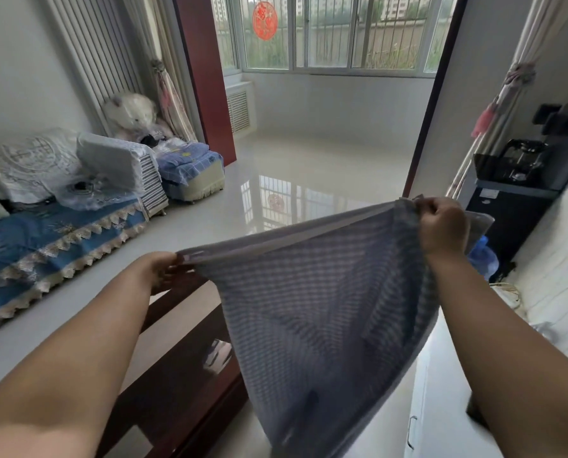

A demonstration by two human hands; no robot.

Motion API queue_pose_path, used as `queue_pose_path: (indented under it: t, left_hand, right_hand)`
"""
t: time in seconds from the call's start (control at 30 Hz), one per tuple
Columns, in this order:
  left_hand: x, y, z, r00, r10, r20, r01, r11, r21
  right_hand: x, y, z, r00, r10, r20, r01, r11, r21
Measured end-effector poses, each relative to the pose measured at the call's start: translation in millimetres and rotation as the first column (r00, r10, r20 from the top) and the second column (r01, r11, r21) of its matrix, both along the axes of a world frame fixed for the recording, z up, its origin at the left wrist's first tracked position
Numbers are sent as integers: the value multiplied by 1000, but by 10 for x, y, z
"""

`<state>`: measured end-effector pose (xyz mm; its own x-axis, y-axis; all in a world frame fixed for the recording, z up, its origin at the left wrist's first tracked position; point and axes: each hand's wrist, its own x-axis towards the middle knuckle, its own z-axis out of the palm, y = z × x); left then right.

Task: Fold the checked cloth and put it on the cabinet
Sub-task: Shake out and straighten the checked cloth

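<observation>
A grey-blue checked cloth [315, 305] hangs in the air in front of me, stretched along its top edge and drooping to a point below. My left hand [162, 269] pinches its left upper corner. My right hand [441, 223], held higher and further right, grips the right upper corner with curled fingers. A white cabinet [441, 391] with a handle lies low on the right, partly hidden behind the cloth and my right arm.
A dark wooden table [180, 368] stands under my left arm. A sofa with a blue cover [44, 246] and cushions runs along the left. A black water dispenser [514, 193] stands at the right wall. Shiny floor [309, 166] stretches to the window.
</observation>
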<state>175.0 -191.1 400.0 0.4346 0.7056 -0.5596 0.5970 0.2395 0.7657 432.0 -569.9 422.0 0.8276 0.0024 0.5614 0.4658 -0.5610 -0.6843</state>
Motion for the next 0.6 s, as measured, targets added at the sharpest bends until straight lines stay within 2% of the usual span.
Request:
queue_pose_path:
  t: [0.1,0.2,0.43,0.6]
  left_hand:
    - [101,15,162,939,211,271,-135,952,-276]
    - [196,-50,325,877,256,406,-66,902,-426]
    - [171,-26,454,862,142,487,174,819,-547]
    - [203,-80,506,681,170,712,433,691,-579]
  right_hand:
    - [84,-81,-17,999,-17,-39,16,1000,-18]
    - [69,-102,-24,999,-7,-48,6,1000,-22]
    - [76,-201,-18,993,29,-111,-25,999,35]
    - [186,-254,141,999,-13,-40,14,999,40]
